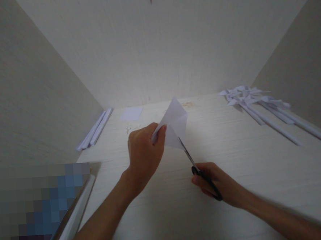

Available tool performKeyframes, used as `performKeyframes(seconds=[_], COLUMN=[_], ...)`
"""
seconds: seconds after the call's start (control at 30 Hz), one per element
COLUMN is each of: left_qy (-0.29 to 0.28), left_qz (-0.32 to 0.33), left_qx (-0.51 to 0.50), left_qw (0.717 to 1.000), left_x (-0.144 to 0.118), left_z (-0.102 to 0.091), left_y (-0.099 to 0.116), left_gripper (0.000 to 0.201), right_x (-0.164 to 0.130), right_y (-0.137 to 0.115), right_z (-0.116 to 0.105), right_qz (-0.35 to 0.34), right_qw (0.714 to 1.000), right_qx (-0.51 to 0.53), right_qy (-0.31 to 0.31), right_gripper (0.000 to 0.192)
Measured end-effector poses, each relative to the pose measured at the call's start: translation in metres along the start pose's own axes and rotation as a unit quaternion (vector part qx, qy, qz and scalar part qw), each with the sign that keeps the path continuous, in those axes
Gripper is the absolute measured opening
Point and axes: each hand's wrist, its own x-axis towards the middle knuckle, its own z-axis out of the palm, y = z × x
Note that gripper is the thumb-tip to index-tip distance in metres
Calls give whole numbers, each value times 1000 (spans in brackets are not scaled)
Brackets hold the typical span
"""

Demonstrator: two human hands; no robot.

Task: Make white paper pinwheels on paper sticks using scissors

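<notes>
Left hand [144,153] pinching paper [174,123], right hand [221,184] gripping scissors [196,166]; I risk crooked cut if paper flexes.

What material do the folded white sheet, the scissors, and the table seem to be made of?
Folded white sheet: thin paper, matte; it holds sharp creases and light shines through. Scissors: blades look like grey metal, handles like glossy black plastic, though blur leaves this open. Table: pale wood or wood-look laminate, matte, with fine grain lines.
</notes>
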Motion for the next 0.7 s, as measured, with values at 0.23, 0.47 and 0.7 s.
performKeyframes(seconds=[0.23,0.47,0.7], left_qy=[0,-4,-12], left_qz=[3,-4,-19], left_qx=[-12,-28,-33], left_qw=[1000,1000,999], left_x=[0,0,0], left_z=[0,-1,-2], left_y=[0,1,0], left_gripper=[34,33,34], right_x=[1,1,3], right_y=[3,0,5], right_z=[0,0,0], right_qz=[-2,17,17], right_qw=[1000,999,998], right_qx=[-25,-37,49], right_qy=[6,12,-17], right_gripper=[44,44,39])
